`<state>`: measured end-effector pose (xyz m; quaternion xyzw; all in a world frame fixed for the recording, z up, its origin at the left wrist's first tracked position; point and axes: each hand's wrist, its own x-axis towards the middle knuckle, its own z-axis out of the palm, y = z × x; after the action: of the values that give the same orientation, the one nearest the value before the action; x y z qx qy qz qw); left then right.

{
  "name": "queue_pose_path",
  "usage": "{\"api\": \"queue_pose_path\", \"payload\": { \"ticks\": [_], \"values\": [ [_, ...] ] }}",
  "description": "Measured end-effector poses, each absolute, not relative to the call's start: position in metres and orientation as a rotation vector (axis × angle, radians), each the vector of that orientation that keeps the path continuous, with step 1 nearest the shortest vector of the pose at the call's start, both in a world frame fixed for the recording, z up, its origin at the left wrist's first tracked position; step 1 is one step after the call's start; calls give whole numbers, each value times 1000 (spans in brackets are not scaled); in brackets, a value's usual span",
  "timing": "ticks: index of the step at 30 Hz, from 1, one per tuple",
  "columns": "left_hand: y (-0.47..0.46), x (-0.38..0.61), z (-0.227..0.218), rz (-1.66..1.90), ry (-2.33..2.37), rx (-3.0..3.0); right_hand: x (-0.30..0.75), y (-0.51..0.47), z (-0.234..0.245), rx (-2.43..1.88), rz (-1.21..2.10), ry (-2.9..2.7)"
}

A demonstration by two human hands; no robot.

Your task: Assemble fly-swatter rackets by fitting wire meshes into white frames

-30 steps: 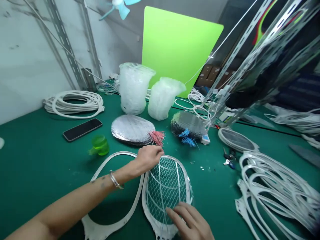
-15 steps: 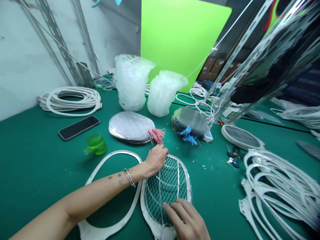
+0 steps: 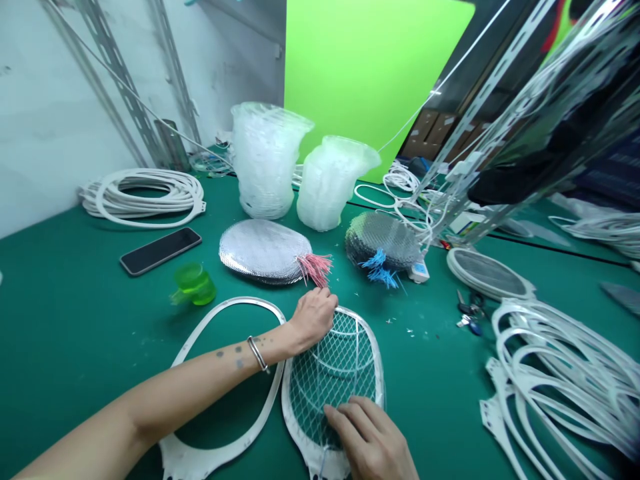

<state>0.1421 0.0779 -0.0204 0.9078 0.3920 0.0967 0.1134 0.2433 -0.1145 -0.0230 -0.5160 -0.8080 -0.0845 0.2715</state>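
Observation:
A white racket-shaped frame with a wire mesh point(image 3: 334, 373) lies on the green table in front of me. My left hand point(image 3: 314, 316) rests closed on its far rim, fingers curled against the mesh edge. My right hand point(image 3: 370, 439) presses its fingers flat on the mesh at the near end. An empty white frame point(image 3: 220, 393) lies just to the left, under my left forearm. Behind, a stack of silver mesh sheets with pink wires point(image 3: 267, 251) and a darker mesh stack with blue wires point(image 3: 383, 243) lie on the table.
A phone point(image 3: 160, 251), a green cup point(image 3: 196, 284), coiled white frames point(image 3: 143, 193), two stacks of clear plastic parts point(image 3: 267, 160), a pile of white frames point(image 3: 565, 367) at right, a finished mesh frame point(image 3: 487, 273), and a metal rack point(image 3: 505, 113) overhead.
Both hands have stayed on the meshed frame with only slight shifts; the head camera has moved a little closer and to the left.

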Motion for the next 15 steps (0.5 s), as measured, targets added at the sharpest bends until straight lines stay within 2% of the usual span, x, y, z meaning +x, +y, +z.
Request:
{"api": "queue_pose_path", "payload": {
  "ticks": [15],
  "values": [
    [78,143,-20,311,1139,2736,240,-114,-27,-1427,-168,-2204]
  ]
}}
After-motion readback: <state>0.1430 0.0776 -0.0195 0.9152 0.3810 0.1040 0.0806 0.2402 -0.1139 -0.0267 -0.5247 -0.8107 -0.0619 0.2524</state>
